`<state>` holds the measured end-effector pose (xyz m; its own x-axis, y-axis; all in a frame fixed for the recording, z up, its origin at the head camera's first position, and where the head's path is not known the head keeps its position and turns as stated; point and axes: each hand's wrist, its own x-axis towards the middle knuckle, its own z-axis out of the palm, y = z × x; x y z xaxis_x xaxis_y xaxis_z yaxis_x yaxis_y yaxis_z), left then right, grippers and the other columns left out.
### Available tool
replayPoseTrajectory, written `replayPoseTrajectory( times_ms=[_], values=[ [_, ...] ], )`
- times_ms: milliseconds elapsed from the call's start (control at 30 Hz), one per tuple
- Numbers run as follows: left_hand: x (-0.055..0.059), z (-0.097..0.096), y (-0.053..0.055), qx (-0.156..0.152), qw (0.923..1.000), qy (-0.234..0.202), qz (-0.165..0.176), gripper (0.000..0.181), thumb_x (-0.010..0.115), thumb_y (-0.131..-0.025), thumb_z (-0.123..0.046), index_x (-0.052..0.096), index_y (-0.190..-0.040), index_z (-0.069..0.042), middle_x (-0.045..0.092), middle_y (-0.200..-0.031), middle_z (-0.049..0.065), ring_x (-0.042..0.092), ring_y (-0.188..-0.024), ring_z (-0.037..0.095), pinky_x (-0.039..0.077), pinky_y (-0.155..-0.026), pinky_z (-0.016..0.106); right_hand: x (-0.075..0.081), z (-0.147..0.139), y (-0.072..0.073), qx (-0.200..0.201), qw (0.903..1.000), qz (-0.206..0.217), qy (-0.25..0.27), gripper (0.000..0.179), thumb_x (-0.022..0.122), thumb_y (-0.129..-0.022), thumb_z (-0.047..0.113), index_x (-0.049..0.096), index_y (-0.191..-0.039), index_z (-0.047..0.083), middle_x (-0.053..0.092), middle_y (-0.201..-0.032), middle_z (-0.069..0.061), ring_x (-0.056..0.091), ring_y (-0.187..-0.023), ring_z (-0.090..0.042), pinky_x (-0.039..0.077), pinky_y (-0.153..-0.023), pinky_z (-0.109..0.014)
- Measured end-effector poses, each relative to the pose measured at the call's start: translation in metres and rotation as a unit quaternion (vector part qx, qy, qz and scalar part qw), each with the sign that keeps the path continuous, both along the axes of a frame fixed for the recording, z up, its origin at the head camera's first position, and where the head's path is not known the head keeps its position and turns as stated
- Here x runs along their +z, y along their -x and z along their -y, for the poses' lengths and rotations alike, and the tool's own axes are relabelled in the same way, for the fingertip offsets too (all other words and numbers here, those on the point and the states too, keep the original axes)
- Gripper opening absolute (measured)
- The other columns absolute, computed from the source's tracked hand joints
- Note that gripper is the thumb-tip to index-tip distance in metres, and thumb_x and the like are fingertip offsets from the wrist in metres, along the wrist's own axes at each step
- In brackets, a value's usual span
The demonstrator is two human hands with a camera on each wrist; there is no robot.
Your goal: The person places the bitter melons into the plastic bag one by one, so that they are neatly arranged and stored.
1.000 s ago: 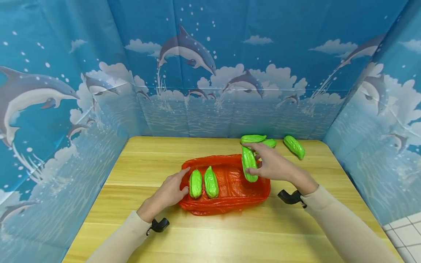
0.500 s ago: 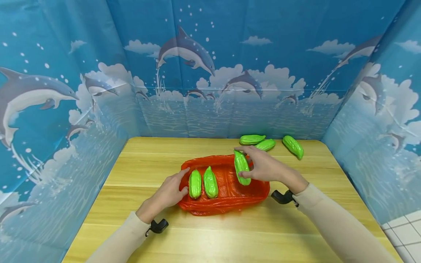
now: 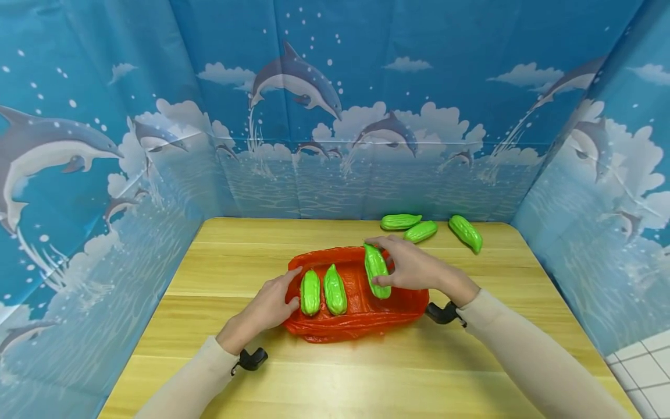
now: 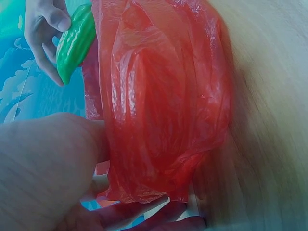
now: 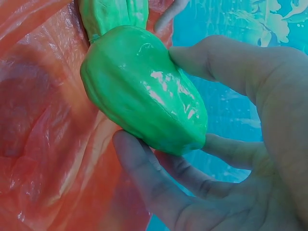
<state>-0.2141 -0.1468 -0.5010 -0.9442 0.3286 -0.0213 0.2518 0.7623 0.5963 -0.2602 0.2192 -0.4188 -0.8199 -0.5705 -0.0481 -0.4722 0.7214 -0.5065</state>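
Note:
In the head view a red plastic bag (image 3: 361, 320) lies spread like a tray, with two glossy green bitter melons (image 3: 310, 293) side by side in its left half. My right hand (image 3: 413, 265) pinches a third bitter melon (image 3: 377, 270) between thumb and fingers over the bag's right half. The right wrist view shows this held melon (image 5: 144, 91) end-on, another melon (image 5: 113, 12) behind it. My left hand (image 3: 269, 299) grips the bag's left end, thumb and index finger at the rim. The left wrist view has its fingers partly hidden by the red plastic (image 4: 154, 106).
Behind the bag, three more bitter melons lie on the wooden table (image 3: 246, 238): two close together, including the rear melon (image 3: 400, 222), and a separate melon (image 3: 465, 234) to the right. A dolphin-print curtain (image 3: 335, 174) encloses the back and sides.
My right hand has moved left and slightly down with its bitter melon, towards the two in the bag. My left hand stays at the bag's left end.

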Motion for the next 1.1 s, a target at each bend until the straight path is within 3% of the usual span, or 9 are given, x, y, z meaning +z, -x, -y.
replayPoseTrajectory(
  times_ms=[700, 900, 1100],
  values=[
    [-0.001, -0.001, -0.003, -0.004, 0.9999, -0.007, -0.007, 0.076, 0.076, -0.107, -0.005, 0.046, -0.177, -0.002, 0.06, -0.173, 0.026, 0.06, -0.16, 0.047, 0.051, -0.133, 0.065, -0.006, 0.02, 0.001, 0.018, 0.9994, 0.025, -0.018, 0.089, 0.091, -0.103, 0.036, 0.048, -0.177, 0.012, 0.062, -0.164, -0.02, 0.074, -0.114, -0.032, 0.064, -0.095, -0.046],
    [-0.003, 0.0, -0.003, -0.001, 1.0, -0.008, -0.002, 0.076, 0.075, -0.108, -0.006, 0.045, -0.178, -0.003, 0.06, -0.173, 0.025, 0.06, -0.161, 0.046, 0.051, -0.133, 0.064, -0.008, 0.026, 0.001, 0.024, 0.9991, 0.03, -0.019, 0.088, 0.091, -0.103, 0.035, 0.049, -0.177, 0.012, 0.064, -0.158, -0.018, 0.073, -0.109, -0.03, 0.062, -0.092, -0.042],
    [-0.003, 0.0, -0.003, -0.001, 0.9999, -0.01, -0.005, 0.076, 0.075, -0.107, -0.006, 0.045, -0.178, -0.003, 0.06, -0.173, 0.025, 0.06, -0.161, 0.046, 0.051, -0.133, 0.064, -0.01, 0.031, 0.002, 0.031, 0.9987, 0.033, -0.025, 0.089, 0.09, -0.104, 0.036, 0.047, -0.178, 0.012, 0.059, -0.169, -0.02, 0.071, -0.117, -0.032, 0.063, -0.098, -0.048]
  ],
)
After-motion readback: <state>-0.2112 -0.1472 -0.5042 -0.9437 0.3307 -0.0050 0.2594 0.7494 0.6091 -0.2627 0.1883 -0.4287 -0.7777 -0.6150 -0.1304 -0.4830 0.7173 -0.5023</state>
